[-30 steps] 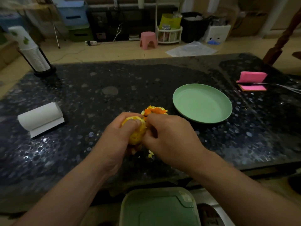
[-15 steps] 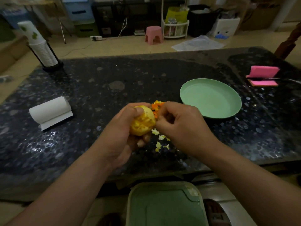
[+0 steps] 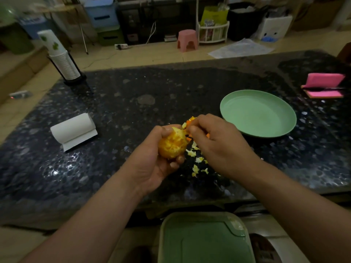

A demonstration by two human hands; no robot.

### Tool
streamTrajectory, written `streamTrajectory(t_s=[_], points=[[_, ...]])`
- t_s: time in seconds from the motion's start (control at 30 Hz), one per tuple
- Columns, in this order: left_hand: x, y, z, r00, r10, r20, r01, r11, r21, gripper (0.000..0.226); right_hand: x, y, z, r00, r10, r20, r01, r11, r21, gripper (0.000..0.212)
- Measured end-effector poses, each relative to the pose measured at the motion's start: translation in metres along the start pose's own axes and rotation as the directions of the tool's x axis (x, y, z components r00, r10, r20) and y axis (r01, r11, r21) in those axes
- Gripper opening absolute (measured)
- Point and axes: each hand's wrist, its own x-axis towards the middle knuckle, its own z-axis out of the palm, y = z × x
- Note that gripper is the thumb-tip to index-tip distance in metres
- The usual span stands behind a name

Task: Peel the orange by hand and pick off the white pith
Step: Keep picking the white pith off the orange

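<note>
The orange (image 3: 172,144) sits in your left hand (image 3: 152,164), raised a little over the near middle of the dark speckled tabletop (image 3: 133,103). Its peel is off and pale pith shows in ragged patches over the flesh. Your left fingers (image 3: 179,159) curl under it from below while the thumb presses on its upper left, so the fruit is firmly gripped. Your right hand (image 3: 218,147) is just beside it on the right. Its fingers are bent and the tips of thumb and forefinger come together at the orange's upper right edge. Whether a bit of pith is caught between them cannot be told from this angle. Under and between your hands, small pale pith scraps (image 3: 195,162) lie scattered on the tabletop, and a few orange peel pieces (image 3: 188,122) show just past your right fingertips. To the right, near your right hand, stands a light green plate (image 3: 281,128). Further right, near the tabletop's edge, is a pink sponge (image 3: 322,80). To the left lies a white paper roll (image 3: 73,129) on its side, and at the far left corner a tilted stack of paper cups (image 3: 63,63). Below the near edge sits a green bin lid (image 3: 205,242).
</note>
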Motion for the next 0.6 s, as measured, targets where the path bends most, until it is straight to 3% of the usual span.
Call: streamTrajectory(t_s=[0.13, 0.47, 0.6], points=[[0.003, 0.001, -0.003, 1.000, 0.022, 0.007, -0.022, 0.999, 0.047, 0.043, -0.006, -0.007, -0.007, 0.994, -0.104, 0.015, 0.104, 0.995, -0.006, 0.009], [0.000, -0.004, 0.003, 0.994, 0.103, -0.021, -0.094, 0.957, 0.275, 0.030, -0.013, -0.008, -0.010, 0.949, -0.312, 0.042, 0.309, 0.899, -0.309, 0.009], [0.002, -0.008, 0.005, 0.990, 0.137, -0.015, -0.126, 0.945, 0.301, 0.025, -0.014, -0.015, -0.008, 0.942, -0.336, -0.011, 0.308, 0.876, -0.372, 0.014]])
